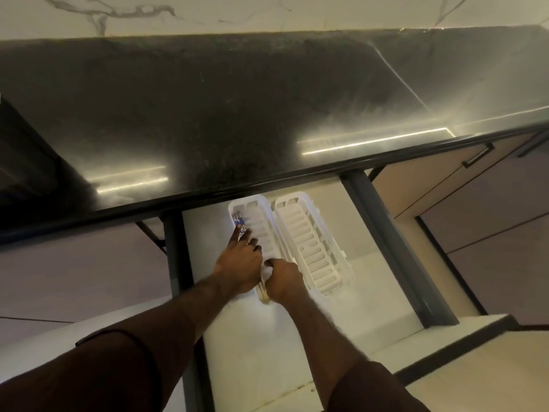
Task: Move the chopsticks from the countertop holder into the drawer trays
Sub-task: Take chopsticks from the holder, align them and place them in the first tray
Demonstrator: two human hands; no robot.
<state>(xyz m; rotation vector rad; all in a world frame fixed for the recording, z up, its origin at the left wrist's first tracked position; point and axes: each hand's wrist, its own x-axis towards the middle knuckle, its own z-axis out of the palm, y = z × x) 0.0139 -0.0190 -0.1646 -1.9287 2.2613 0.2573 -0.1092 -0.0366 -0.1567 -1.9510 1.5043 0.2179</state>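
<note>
Two white slotted trays lie side by side in an open drawer (208, 233) under the black countertop (237, 114). My left hand (240, 263) rests in the left tray (252, 209), index finger stretched out onto the blue-patterned ends of the chopsticks (238, 222). My right hand (282, 281) is closed at the near end of that tray, over the pale ends of the chopsticks (263, 294). The right tray (309, 233) holds nothing that I can see. No countertop holder is in view.
Dark grey drawer sides (386, 233) run along both flanks of the white drawer floor. A closed cabinet front with a black handle (478, 154) stands at the right. Pale floor tiles (74, 278) lie below at the left.
</note>
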